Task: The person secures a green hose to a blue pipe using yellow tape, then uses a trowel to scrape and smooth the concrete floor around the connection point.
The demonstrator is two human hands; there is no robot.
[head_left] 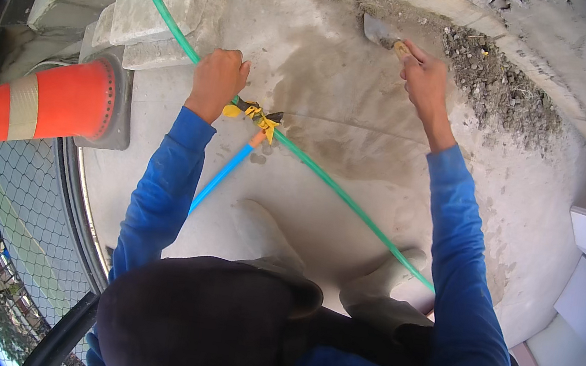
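My left hand (pixel 218 86) is closed around a green hose (pixel 350 201), which runs from the upper left down to the lower right past my boots. Just below that hand, a yellow strip (pixel 263 118) and some dark wrapping are tied around the hose. A blue pipe (pixel 223 176) with an orange end meets the hose at this tie. Out to the far right, my right hand (pixel 424 84) grips the wooden handle of a trowel (pixel 381 33). Its metal blade points left, close over the damp concrete floor (pixel 347 109).
Loose rubble (pixel 501 88) lies along the base of the wall at the upper right. Concrete slabs (pixel 164 7) are stacked at the upper left. An orange traffic cone (pixel 70 102) lies toward the left, near a mesh fence (pixel 37 186). My boots (pixel 260 234) stand below the hose.
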